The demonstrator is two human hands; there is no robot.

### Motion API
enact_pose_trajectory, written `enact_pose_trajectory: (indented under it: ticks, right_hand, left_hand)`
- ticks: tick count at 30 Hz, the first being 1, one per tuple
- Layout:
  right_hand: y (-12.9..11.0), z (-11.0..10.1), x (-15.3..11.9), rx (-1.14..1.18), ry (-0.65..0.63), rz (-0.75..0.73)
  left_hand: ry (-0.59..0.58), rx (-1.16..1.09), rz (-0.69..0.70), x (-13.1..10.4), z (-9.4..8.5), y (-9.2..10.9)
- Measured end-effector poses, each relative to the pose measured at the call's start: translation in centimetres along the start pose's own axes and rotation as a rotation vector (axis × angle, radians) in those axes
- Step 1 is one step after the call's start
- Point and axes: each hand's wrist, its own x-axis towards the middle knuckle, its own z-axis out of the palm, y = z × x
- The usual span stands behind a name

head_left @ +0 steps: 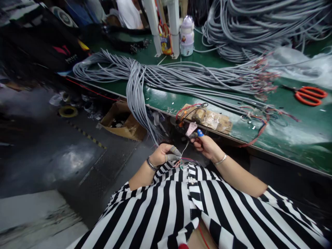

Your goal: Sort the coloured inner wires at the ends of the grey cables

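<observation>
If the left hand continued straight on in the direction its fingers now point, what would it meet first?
Most likely the thin coloured wires, which lie right at the fingertips of the left hand; past them, depth is unclear.

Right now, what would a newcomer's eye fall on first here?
A long gray cable bundle across the green table, one part drooping over the near edge, with a bigger heap behind at right. Orange-handled scissors lie at right; in front of the table, the left hand holds thin colored wires.

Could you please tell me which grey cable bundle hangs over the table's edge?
The draped bundle, dropping toward the left hand; the long bundle and big coil lie on the table.
</observation>
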Motion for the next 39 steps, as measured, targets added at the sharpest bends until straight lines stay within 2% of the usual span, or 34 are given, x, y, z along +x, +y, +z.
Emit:
enact_pose_trajectory:
  ticks: [3,6,9,12,15,18,21,24,28,32,39]
  right_hand:
    - [0.2,0.0,-0.8,-0.075,-0.119,0.083]
    - [0.4,0.5,-1.7,-0.214,-0.262,0.171]
    - [0.6,1.6,-2.5,-0.382,-0.33,0.116]
    - [1.2,2.6,-3.0,-0.485,-0.255,0.019]
    - [1.7,3.0,-3.1,-0.399,-0.121,-0.023]
    - [1.3,2.3,-2.6,-0.244,0.075,-0.111]
    - [0.1,1.0,-1.7,-0.092,0.215,-0.171]
    - [-1.2,0.3,-0.7,-0.01,0.129,-0.119]
    - [-1.9,0.9,0.2,-0.061,-0.037,-0.051]
    - [-1.9,1.6,0.8,-0.105,-0.007,-0.152]
    - [-1.4,2.0,1.7,-0.046,0.042,-0.178]
  left_hand:
    - [0.058,0.13,0.08,-0.6,-0.3,0.0]
    - [0.066,0.271,0.166,-0.5,-0.6,-0.1]
    - [0.02,0.394,0.215,-0.1,-0.7,-0.2]
    - [-0.004,0.478,0.224,0.3,-0.4,-0.2]
    - [-0.016,0.456,0.22,0.4,-0.4,0.0]
    - [-0.039,0.325,0.209,0.1,-0.7,0.4]
    - [0.018,0.173,0.208,-0.2,-1.0,0.9]
    - [0.116,0.081,0.215,0.4,-1.0,1.3]
    - [0.189,0.007,0.234,2.3,-0.5,1.7]
    - [0.189,-0.042,0.228,4.2,0.0,1.8]
    - [0.155,-0.098,0.172,6.0,0.2,0.8]
